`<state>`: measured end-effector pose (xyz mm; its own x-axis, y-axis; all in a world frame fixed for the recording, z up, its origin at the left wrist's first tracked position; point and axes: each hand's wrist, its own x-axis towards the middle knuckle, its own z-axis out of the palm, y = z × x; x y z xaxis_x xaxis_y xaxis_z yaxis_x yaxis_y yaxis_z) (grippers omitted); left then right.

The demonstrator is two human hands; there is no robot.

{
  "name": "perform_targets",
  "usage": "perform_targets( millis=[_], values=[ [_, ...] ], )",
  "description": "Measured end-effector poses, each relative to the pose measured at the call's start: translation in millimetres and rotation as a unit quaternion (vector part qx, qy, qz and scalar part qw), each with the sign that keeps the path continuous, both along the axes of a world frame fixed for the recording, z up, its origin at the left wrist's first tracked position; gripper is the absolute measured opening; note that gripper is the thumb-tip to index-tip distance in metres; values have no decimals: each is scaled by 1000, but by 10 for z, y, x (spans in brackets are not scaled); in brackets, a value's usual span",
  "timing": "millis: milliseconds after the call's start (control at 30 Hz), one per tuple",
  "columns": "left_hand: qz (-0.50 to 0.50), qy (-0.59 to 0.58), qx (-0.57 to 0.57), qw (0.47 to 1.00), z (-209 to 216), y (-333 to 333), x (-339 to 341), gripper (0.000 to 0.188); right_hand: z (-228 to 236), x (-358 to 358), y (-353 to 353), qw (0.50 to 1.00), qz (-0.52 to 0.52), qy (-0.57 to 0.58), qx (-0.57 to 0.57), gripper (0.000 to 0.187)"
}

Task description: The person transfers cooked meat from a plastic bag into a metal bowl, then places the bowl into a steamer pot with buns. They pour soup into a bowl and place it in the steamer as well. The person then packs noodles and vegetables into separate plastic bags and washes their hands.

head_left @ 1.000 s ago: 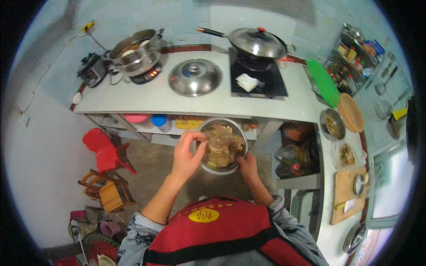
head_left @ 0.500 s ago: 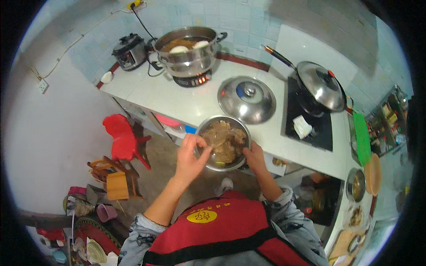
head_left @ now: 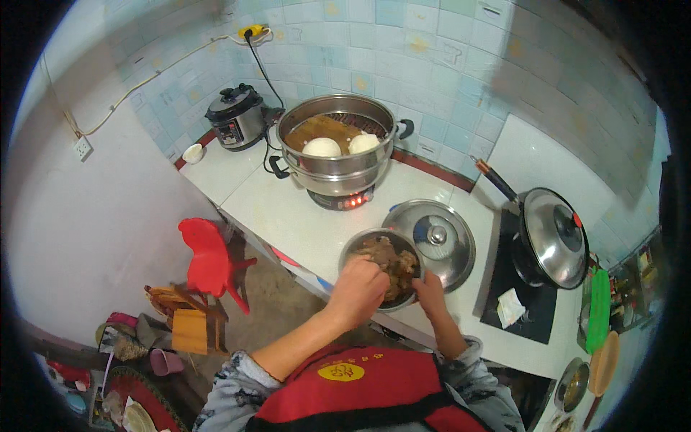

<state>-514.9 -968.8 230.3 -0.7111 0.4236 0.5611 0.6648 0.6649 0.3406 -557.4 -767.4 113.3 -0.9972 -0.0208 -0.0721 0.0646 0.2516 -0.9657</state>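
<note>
A metal bowl [head_left: 357,243] holds brown, chunky food [head_left: 400,268] that looks like meat pieces. It is at the counter's front edge, close to a domed steel lid [head_left: 450,248]. On the bowl's right rim, my right hand [head_left: 430,293] grips with thumb and fingers. My left hand [head_left: 358,289] reaches over the bowl's left side with its fingers curled together at the food. Whatever is between those fingertips is hidden by the hand.
A large steamer pot [head_left: 335,167] with white buns stands on a lit electric cooker [head_left: 342,199]. Left of it is a pressure cooker [head_left: 236,119]. At right, a lidded wok [head_left: 554,237] sits on a black hob [head_left: 536,317]. A red chair [head_left: 209,259] stands on the floor.
The view has tilted up toward the wall. The bowl now sits nearer the counter and overlaps the lid's edge. My left hand has gone from the bowl's left rim further over the food.
</note>
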Motion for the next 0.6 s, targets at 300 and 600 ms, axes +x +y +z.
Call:
perform_targets(
  millis=[300,600],
  values=[
    [-72,64,118,988,490,-600,-807,47,1040,-996,-179,997,-34,-19,-61,16],
    [-16,9,245,969,427,-2194,-1415,39,1798,-2911,-1211,989,-50,-23,-141,23]
  ],
)
